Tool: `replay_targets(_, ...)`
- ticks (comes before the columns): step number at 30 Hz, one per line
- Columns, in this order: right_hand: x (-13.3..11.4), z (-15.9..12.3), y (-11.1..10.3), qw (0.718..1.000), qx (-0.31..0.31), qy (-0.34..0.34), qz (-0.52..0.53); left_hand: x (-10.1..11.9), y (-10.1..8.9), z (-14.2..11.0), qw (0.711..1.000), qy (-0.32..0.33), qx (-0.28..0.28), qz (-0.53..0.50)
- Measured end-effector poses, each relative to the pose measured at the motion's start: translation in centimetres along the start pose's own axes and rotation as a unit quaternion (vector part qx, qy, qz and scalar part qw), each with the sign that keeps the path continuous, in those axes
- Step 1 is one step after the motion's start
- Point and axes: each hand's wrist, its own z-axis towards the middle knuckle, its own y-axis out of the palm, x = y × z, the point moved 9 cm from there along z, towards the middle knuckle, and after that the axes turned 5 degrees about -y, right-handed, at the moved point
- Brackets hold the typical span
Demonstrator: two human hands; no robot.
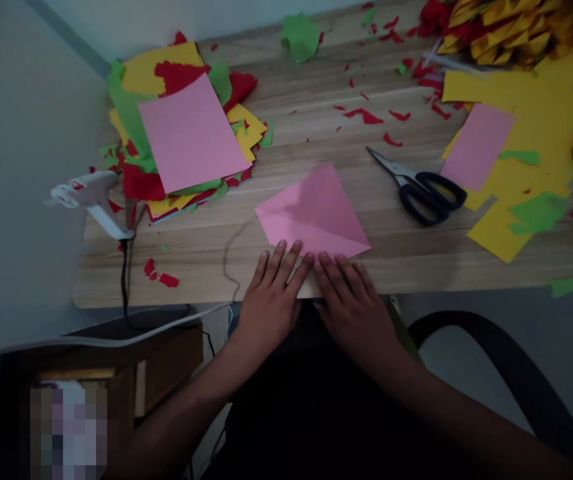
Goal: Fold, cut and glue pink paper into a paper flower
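Note:
A pink sheet of paper (316, 210) with crease lines lies on the table just beyond my hands. My left hand (274, 293) rests flat at its near edge, fingers spread, fingertips touching the paper. Close beside it, my right hand (351, 293) lies with fingers stretched out on the same near edge. Part of that edge is hidden under the fingers. To the right of the sheet lie scissors (424, 190) with dark handles, their blades a little apart and pointing away to the left.
At the left, pink paper (194, 137) tops a pile of coloured sheets, with a white glue gun (101, 200) on its stand nearby. Yellow sheets (536, 127) and a yellow folded-paper piece (511, 30) fill the right. Red scraps (366, 117) dot the wooden table (206, 267).

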Motion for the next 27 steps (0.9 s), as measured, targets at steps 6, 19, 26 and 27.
replay_targets(6, 0.1, -0.1, 0.5, 1.000, -0.021, 0.004, 0.002, 0.0, 0.0, 0.0, 1.000, -0.006, 0.007, 0.005)
replay_targets(19, 2.1, -0.2, -5.8, 0.982, 0.054, -0.089, 0.157, -0.7, -1.8, 0.1, 0.991, 0.038, 0.002, -0.129)
replay_targets(26, 4.9, -0.5, -4.3, 0.981, 0.022, -0.163, 0.105, -2.6, -2.8, 2.0, 0.971, 0.020, 0.081, -0.226)
replay_targets(27, 5.0, -0.4, -4.1, 0.980, 0.032, -0.162, 0.110, -2.7, -2.7, 2.1, 0.968, 0.020, 0.094, -0.234)
